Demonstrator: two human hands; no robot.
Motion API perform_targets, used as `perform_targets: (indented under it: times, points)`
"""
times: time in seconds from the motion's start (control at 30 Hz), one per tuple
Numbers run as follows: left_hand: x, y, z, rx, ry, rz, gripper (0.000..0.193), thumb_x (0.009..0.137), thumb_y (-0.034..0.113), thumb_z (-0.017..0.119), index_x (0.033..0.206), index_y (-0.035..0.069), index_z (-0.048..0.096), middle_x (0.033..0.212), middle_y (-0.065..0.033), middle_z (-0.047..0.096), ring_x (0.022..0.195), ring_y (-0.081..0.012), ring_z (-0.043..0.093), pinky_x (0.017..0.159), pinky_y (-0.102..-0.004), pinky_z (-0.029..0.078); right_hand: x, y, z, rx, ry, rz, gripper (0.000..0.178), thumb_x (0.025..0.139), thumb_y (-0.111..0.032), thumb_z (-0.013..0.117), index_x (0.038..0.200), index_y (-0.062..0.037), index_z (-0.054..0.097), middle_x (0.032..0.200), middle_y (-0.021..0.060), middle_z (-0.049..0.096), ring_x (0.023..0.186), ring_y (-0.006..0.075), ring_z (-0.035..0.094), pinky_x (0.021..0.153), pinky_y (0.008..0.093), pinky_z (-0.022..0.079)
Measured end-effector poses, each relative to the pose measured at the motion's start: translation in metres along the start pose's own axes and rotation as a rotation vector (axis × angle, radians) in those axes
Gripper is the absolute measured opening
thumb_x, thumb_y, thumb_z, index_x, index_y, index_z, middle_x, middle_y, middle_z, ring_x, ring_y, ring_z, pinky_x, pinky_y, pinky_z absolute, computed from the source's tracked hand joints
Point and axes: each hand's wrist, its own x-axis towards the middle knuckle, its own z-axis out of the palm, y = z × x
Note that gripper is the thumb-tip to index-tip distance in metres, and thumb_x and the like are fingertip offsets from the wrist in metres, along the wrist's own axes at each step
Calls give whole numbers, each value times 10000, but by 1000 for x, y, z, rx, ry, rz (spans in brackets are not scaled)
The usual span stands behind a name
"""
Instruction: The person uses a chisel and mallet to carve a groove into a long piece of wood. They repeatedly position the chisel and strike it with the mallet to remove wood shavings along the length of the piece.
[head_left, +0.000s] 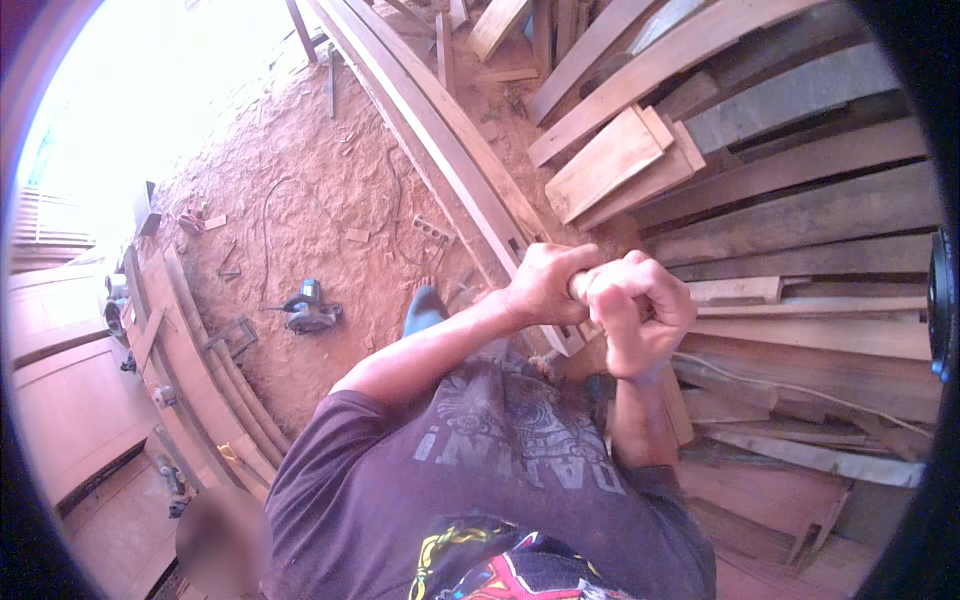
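Note:
My left hand [548, 285] is closed above the near end of a long squared wooden beam [460, 170]. A dark slot is cut in the beam's top beside that hand. Right against it, my right hand [640, 305] is curled into a fist, its fingers wrapped round. A short, pale, rounded end [578, 287] shows between the two hands. The fingers hide the rest of it, so its kind cannot be told.
Stacked boards [800, 230] fill the right side, with two short pale planks [610, 165] on top. A circular saw [311, 308] sits on the reddish dirt floor [330, 210], where a cord trails. More long planks [190, 340] and door panels [75, 400] stand at left.

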Motion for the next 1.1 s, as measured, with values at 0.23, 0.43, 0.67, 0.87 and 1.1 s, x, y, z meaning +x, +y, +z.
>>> perform_targets:
  times: [0.23,0.43,0.67,0.87,1.1]
  points:
    - [50,-33,-23,-269,307,9,144,789,92,804,786,1,692,696,-34,704,738,-28,608,589,-322,530,114,58,52,15,87,83,379,973,-142,795,650,-59,614,605,-36,608,542,20,525,492,242,382]
    - [14,-30,-8,-359,122,-125,232,740,155,826,875,13,702,739,-105,689,759,-79,657,691,-347,573,38,4,28,99,107,120,343,966,-143,791,680,-22,647,611,-9,616,558,25,534,512,238,392]
    - [81,-74,-46,-102,303,91,63,793,45,739,810,-13,756,685,-50,743,682,-83,690,584,-317,560,116,50,54,-121,135,143,302,937,-211,769,723,-10,702,599,14,654,548,90,584,533,326,454]
    - [42,-11,-14,-246,207,12,134,794,83,818,848,8,720,808,-43,758,823,-64,694,706,-306,574,61,14,22,51,120,140,283,960,-130,797,713,-35,699,610,-40,604,591,27,560,540,235,434]
    - [68,2,-48,-57,322,211,114,822,94,776,796,2,714,681,-59,737,630,-92,700,546,-274,554,112,-1,43,-215,74,85,303,944,-221,699,748,7,737,603,112,649,575,235,646,606,411,524]
